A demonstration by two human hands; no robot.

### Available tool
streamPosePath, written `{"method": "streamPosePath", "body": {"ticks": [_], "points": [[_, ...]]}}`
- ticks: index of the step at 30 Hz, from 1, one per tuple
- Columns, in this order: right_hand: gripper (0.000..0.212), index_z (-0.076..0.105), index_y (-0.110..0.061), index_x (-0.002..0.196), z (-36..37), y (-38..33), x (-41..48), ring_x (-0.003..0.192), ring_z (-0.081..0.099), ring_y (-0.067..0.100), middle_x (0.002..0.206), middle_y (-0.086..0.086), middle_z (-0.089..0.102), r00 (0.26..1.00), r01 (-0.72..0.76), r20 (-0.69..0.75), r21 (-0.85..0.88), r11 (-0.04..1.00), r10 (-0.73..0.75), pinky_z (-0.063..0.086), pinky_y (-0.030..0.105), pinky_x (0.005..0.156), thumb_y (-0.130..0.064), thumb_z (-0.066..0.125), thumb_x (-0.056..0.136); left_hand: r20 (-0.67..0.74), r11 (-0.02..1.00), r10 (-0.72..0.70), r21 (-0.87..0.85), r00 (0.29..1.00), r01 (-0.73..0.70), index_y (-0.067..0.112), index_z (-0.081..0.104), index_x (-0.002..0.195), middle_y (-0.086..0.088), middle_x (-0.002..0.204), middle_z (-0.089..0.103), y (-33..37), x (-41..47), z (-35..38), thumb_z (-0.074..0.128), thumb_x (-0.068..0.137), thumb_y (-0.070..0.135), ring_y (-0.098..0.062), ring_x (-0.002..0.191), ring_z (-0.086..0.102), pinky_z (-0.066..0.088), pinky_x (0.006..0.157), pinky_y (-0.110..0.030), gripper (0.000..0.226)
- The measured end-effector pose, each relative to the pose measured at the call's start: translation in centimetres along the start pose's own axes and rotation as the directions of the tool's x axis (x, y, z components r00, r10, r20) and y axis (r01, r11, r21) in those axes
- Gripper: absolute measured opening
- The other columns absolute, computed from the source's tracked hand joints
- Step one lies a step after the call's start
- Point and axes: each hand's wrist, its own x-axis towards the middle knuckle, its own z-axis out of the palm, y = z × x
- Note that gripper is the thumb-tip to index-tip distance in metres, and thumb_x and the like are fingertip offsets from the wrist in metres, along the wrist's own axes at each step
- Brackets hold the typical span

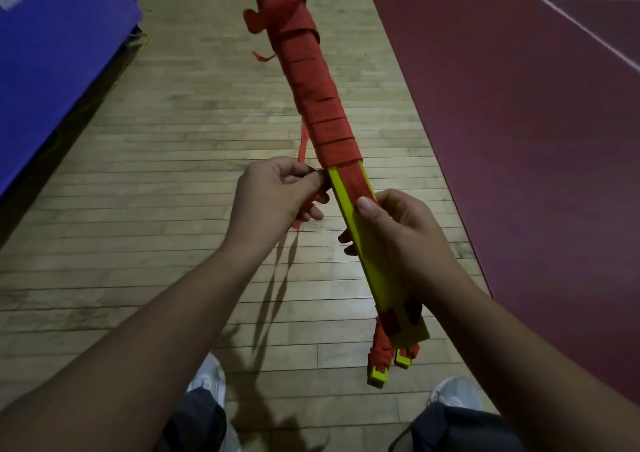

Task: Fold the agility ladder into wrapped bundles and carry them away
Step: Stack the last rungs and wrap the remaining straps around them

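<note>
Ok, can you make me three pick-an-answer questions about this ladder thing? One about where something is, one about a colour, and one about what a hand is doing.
1. Where is the blue mat?
A. at the left, beside the wooden floor
B. at the right
C. straight ahead

2. What colour is the strap wound round the rungs?
A. green
B. red
C. white

3. What is the right hand doing?
A. hanging free
B. gripping the yellow rungs
C. lying flat and open

Answers:
1 A: the mat fills the left edge, next to the planks.
2 B: red turns cover the far part of the bundle.
3 B: its thumb and fingers curl round the rungs, while the left hand pinches the strap's loose end.
</note>
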Motion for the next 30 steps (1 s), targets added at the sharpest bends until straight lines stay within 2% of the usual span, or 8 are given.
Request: {"method": "streamPosePath", "body": {"ticks": [4, 7, 12, 16, 20, 24, 26, 30], "points": [[0.024, 0.062, -0.007, 0.108, 0.0, 0.1, 0.2, 0.079, 0.076, 0.026, 0.088, 0.013, 0.074, 0.999, 0.016, -0.04, -0.06, 0.998, -0.018, 0.063, 0.053, 0.076, -0.029, 0.062, 0.1, -0.027, 0.998, 0.046, 0.045, 0.999, -0.045, 0.014, 0.074, 0.09, -0.001, 0.073, 0.076, 0.5, -0.4, 0.0, 0.064, 0.098, 0.026, -0.018, 0.059, 0.072, 0.06, 0.061, -0.047, 0.018], [0.023, 0.058, -0.016, 0.107, 0.3, 0.7, 0.5, 0.086, 0.075, 0.023, 0.098, 0.007, 0.071, 0.994, 0.064, -0.076, -0.171, 0.983, -0.078, 0.061, 0.055, 0.078, -0.037, 0.063, 0.099, -0.008, 0.997, 0.07, 0.028, 0.998, -0.07, 0.016, 0.073, 0.104, 0.0, 0.074, 0.076, 0.6, -0.9, 0.5, 0.071, 0.093, 0.035, -0.011, 0.064, 0.072, 0.061, 0.063, -0.035, 0.023], [0.023, 0.043, -0.023, 0.097, 2.3, 2.1, 0.0, 0.088, 0.057, 0.022, 0.098, 0.008, 0.055, 0.969, 0.165, -0.107, -0.392, 0.905, -0.223, 0.043, 0.029, 0.067, -0.032, 0.064, 0.098, -0.077, 0.999, 0.039, 0.022, 0.996, -0.037, 0.023, 0.071, 0.096, 0.003, 0.083, 0.076, -0.6, -0.9, 1.4, 0.082, 0.07, 0.055, -0.013, 0.077, 0.075, 0.061, 0.071, -0.036, 0.043], [0.028, 0.041, -0.024, 0.102, 2.9, 2.5, -0.4, 0.083, 0.055, 0.018, 0.097, 0.008, 0.054, 0.968, 0.211, -0.037, -0.406, 0.889, -0.247, 0.04, 0.017, 0.065, -0.033, 0.067, 0.097, -0.08, 0.998, 0.062, -0.025, 0.995, -0.065, 0.018, 0.074, 0.097, 0.001, 0.083, 0.076, -0.6, -0.6, 0.8, 0.081, 0.084, 0.036, -0.013, 0.077, 0.074, 0.061, 0.073, -0.038, 0.024], [0.033, 0.049, -0.022, 0.117, 1.9, 0.9, -0.6, 0.094, 0.07, 0.008, 0.113, -0.002, 0.064, 0.996, 0.061, 0.068, -0.11, 0.992, -0.053, 0.057, 0.027, 0.074, -0.042, 0.066, 0.095, 0.036, 0.99, 0.107, -0.098, 0.994, -0.103, 0.009, 0.072, 0.105, -0.015, 0.096, 0.076, -0.4, 0.4, -0.5, 0.072, 0.087, 0.034, -0.031, 0.089, 0.073, 0.06, 0.085, -0.052, 0.031], [0.048, 0.061, -0.013, 0.132, 0.3, 0.6, 0.0, 0.113, 0.067, 0.04, 0.125, 0.02, 0.067, 0.963, -0.141, 0.254, 0.177, 0.974, 0.094, 0.054, 0.053, 0.096, -0.042, 0.061, 0.093, 0.131, 0.983, 0.122, -0.15, 0.984, -0.102, 0.007, 0.07, 0.11, -0.014, 0.1, 0.075, -0.8, 0.9, -1.0, 0.067, 0.088, 0.034, -0.032, 0.092, 0.072, 0.058, 0.078, -0.04, 0.034], [0.042, 0.064, -0.006, 0.127, 0.1, 0.4, -0.1, 0.105, 0.066, 0.045, 0.119, 0.026, 0.067, 0.944, -0.173, 0.321, 0.267, 0.948, 0.081, 0.056, 0.044, 0.088, -0.029, 0.059, 0.093, 0.179, 0.98, 0.12, -0.18, 0.977, -0.088, 0.01, 0.07, 0.11, -0.009, 0.099, 0.076, -1.0, 1.0, -1.1, 0.065, 0.089, 0.033, -0.027, 0.091, 0.073, 0.055, 0.077, -0.033, 0.031], [0.021, 0.065, -0.004, 0.115, 0.0, 0.3, -0.5, 0.078, 0.067, 0.015, 0.087, -0.001, 0.069, 0.966, -0.071, 0.258, 0.252, 0.965, 0.004, 0.054, 0.025, 0.062, -0.014, 0.061, 0.097, 0.255, 0.977, 0.137, -0.195, 0.957, -0.088, 0.013, 0.068, 0.111, -0.007, 0.097, 0.075, -1.4, 1.3, -1.4, 0.068, 0.089, 0.038, -0.03, 0.088, 0.073, 0.056, 0.072, -0.042, 0.033]]}}
